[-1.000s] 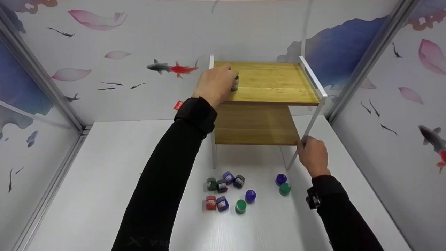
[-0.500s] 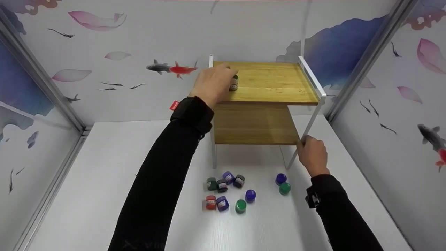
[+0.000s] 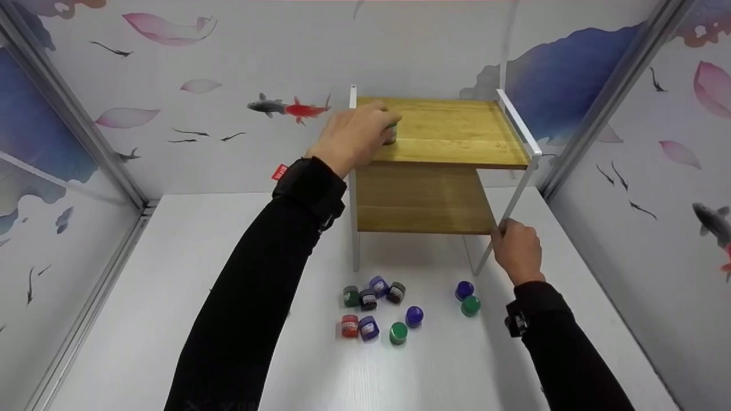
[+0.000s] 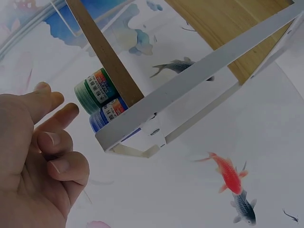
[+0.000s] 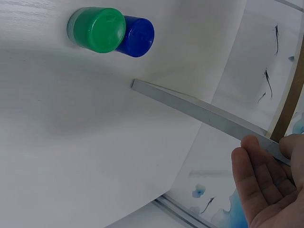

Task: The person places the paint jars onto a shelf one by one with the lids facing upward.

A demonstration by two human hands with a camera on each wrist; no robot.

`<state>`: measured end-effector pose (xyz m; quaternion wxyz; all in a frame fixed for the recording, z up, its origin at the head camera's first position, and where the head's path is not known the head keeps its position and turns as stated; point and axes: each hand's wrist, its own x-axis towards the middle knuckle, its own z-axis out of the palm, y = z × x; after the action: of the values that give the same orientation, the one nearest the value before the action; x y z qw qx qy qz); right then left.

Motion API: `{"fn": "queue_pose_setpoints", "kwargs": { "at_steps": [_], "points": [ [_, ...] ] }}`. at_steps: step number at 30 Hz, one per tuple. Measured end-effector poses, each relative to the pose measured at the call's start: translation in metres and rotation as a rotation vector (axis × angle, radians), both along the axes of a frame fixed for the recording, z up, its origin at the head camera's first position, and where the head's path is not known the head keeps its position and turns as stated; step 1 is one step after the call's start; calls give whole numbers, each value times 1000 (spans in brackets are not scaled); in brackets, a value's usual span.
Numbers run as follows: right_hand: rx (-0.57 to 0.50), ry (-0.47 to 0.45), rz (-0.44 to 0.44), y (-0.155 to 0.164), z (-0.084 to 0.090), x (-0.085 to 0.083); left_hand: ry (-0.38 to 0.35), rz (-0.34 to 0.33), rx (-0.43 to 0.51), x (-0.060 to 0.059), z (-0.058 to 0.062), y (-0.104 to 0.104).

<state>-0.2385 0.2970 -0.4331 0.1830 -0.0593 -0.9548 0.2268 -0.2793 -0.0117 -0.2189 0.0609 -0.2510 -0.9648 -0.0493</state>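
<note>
My left hand (image 3: 357, 134) is at the left end of the upper board (image 3: 451, 128) of a two-tier shelf rack. In the left wrist view, a green paint jar (image 4: 96, 90) and a blue paint jar (image 4: 108, 115) stand side by side on that board, beside the white side rail (image 4: 204, 71). The fingers are loosely bent and apart from both jars. From the head view, the hand hides most of the jars. My right hand (image 3: 518, 251) grips the rack's white front right leg (image 5: 190, 109) at the level of the lower board (image 3: 420, 200), with thumb and fingers on either side.
Several paint jars lie or stand on the white table (image 3: 228, 342) before the rack, among them a red jar (image 3: 349, 326) and a green-lidded jar (image 3: 398, 333). Another green jar (image 3: 470, 305) and a blue jar (image 3: 464, 290) stand near the right leg. Patterned walls enclose the table.
My left wrist and forearm have shifted slightly left, while the hand stays by the jars on the upper board. My right hand keeps its grip on the leg. The head view has shifted a little.
</note>
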Motion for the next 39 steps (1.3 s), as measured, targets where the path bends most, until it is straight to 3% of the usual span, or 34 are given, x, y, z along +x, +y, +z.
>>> {"fn": "queue_pose_setpoints", "kwargs": {
  "at_steps": [10, 17, 22, 31, 39],
  "points": [
    [-8, 11, 0, 4, 1, 0, -47, -124, 62, 15, -7, 2],
    [-1, 9, 1, 7, 1, -1, -83, -227, 107, 23, -21, -5],
    [6, 13, 0, 6, 2, 0, -143, -264, 112, 28, -35, -12],
    [4, -1, 2, 4, 2, 1, -276, -296, 89, 41, -79, -21],
    [1, -3, 11, 2, -1, 1, -463, -172, -7, 49, -127, -37]
  ]
}}
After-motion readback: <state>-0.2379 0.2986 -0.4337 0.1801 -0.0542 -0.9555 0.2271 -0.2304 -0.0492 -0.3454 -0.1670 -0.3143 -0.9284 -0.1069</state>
